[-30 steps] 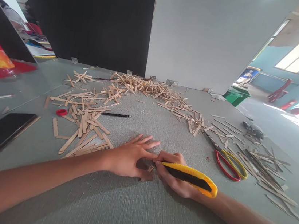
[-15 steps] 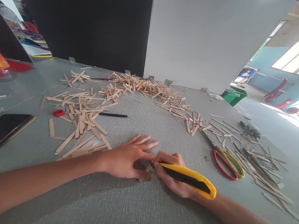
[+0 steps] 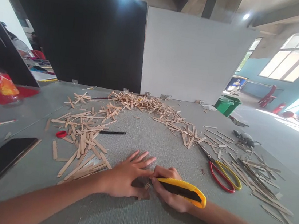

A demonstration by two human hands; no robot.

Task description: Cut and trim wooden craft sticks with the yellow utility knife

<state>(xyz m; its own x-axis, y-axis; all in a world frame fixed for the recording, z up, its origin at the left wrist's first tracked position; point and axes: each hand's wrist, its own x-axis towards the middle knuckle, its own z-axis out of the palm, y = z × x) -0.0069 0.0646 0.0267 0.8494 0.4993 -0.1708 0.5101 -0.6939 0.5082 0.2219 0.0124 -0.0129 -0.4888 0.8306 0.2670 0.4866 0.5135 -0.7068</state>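
Observation:
My right hand [image 3: 169, 200] is closed round a yellow and black utility knife [image 3: 187, 191], its tip end down near the table. My left hand [image 3: 124, 177] lies flat with its fingers spread, thumb and forefinger framing a small wooden piece [image 3: 147, 186] on the table. The thumb seems to press on that piece, but the hands partly cover it. The blade is hidden by my right fingers. Beside my left forearm lies a heap of wooden craft sticks [image 3: 86, 141]. Scissors [image 3: 220, 169] with red and yellow handles rest to the right of my right hand.
More craft sticks [image 3: 142, 103] curve along the back of the grey table [image 3: 113, 217]. A black pen [image 3: 113, 133], a red ring [image 3: 61, 134] and a phone [image 3: 2, 160] lie left. Thin wood strips [image 3: 262, 178] lie right. Black and white boards [image 3: 189, 58] stand behind.
The camera has tilted up, so the scene sits lower and ceiling shows above the boards. Both hands keep nearly the same pose, the knife still in my right hand.

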